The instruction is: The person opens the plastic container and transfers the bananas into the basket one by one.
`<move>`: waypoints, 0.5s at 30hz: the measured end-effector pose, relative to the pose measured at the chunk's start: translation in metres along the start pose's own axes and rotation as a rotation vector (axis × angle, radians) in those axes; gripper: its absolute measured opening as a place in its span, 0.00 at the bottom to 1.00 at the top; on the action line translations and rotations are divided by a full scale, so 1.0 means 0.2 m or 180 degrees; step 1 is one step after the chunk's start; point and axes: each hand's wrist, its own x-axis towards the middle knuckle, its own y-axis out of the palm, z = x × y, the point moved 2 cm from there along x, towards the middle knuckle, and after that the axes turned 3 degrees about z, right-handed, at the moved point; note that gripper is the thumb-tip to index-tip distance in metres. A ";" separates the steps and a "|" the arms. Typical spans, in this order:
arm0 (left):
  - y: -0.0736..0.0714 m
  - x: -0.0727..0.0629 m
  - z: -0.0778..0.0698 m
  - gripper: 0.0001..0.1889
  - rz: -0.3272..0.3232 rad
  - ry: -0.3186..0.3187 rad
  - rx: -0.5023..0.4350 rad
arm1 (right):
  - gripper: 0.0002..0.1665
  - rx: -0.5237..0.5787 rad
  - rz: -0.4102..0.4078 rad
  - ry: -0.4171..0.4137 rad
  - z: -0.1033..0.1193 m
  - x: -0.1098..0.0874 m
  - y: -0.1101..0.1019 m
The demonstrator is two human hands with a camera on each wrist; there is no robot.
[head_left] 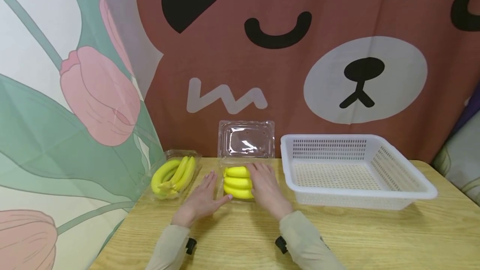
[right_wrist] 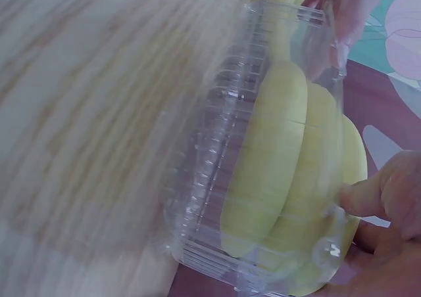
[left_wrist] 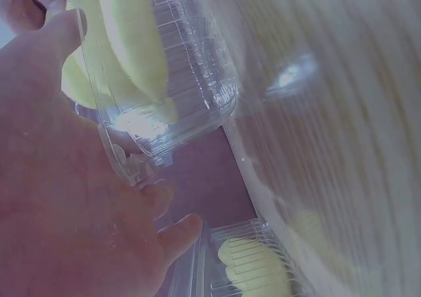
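A bunch of yellow bananas (head_left: 237, 183) lies in a clear plastic clamshell box (right_wrist: 217, 146), whose lid (head_left: 246, 140) stands raised behind it. My right hand (head_left: 265, 184) grips the right end of the bunch, its thumb and curled fingers about the bananas in the right wrist view. At the box's left side, my left hand (head_left: 200, 201) has its fingers spread and extended. The left thumb touches the box rim in the left wrist view. The box's right side is partly hidden by my right hand in the head view.
A second clear box (head_left: 193, 153) with bananas (head_left: 174, 177) stands at the left on the wooden table (head_left: 240, 236). To the right is a white plastic basket (head_left: 358, 195) with slotted walls. A printed bear curtain (head_left: 225, 53) hangs behind the table.
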 end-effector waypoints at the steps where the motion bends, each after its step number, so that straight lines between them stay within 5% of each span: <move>1: 0.00 0.00 0.00 0.52 0.0004 -0.0008 0.0014 | 0.44 0.0001 0.0003 0.0022 0.00 0.00 -0.01; 15: 0.01 0.01 0.01 0.51 -0.0044 -0.0025 0.0166 | 0.45 -0.0096 -0.0324 -0.0117 0.04 0.00 -0.11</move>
